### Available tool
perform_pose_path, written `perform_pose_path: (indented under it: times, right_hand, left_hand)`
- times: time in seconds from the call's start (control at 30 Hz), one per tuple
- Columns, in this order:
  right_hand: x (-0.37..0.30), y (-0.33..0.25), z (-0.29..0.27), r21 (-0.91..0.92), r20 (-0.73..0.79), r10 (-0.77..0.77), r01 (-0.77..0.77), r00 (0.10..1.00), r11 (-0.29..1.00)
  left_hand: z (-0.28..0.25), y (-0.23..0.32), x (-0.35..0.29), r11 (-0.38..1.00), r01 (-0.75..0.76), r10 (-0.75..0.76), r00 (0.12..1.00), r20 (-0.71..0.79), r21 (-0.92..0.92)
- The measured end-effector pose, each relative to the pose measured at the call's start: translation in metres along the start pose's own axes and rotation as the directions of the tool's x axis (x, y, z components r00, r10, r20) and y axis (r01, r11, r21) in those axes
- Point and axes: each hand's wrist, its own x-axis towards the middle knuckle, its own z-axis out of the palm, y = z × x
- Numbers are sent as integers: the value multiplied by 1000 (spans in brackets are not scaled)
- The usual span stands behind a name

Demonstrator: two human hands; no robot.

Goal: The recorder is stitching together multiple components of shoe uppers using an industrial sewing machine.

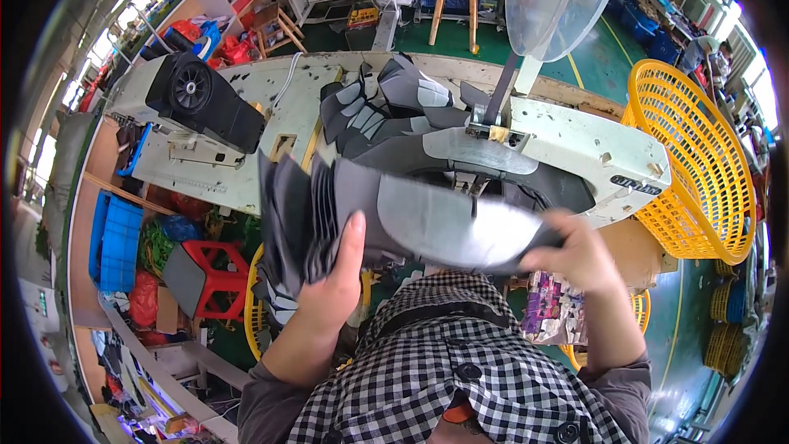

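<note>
At the left of the frame, a blue crate point(113, 240) and a red stool point(207, 279) stand low, well apart from the work; at upper left the black-wheeled machine point(193, 94) sits on the table point(288, 119), also out of reach of trouble for now. Left of centre, the left hand point(333, 284) grasps the bundle point(319, 205) of dark grey pieces low down, thumb in front, fingers hidden behind. Its leaves fan apart at the top, so if that grip slackens, the loose outer ones could slide out and drop past the lap. The front piece point(444, 218) spans the centre of the frame, its pale patch partly washed out by glare, which could mask a crease or mark. Above it lies a heap point(394, 107) of similar pieces; a careless swing might snag or mix the two. Right of centre, the right hand point(575, 255) pinches the far end of the front piece; blur hides whether it has one layer or several, so a pull could drag extra leaves along or bend the tip. Just above, the second machine point(583, 152) could catch a raised edge. At far right, the yellow basket point(694, 160) leans; a bump from the elbow could tip it.
</note>
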Motion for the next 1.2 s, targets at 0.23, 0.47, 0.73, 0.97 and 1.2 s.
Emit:
perform_pose_path:
  times: [0.23,0.47,0.73,0.97,1.2]
  right_hand:
    - [35,19,-2,350,-403,253,-107,879,931]
    - [55,43,4,482,-437,288,-48,852,875]
    - [56,57,-10,644,-256,232,-13,939,765]
    - [28,84,95,2,-281,-70,74,957,997]
    - [24,83,116,-197,-218,-219,177,951,964]
  left_hand:
    - [46,-61,12,942,251,-282,952,-120,-225]
    - [55,-70,14,863,322,-380,921,-81,-390]
    - [59,-79,34,731,508,-527,844,95,-456]
    - [46,-91,-3,526,666,-581,735,349,-529]
    - [4,-72,-43,791,558,-541,830,137,-253]
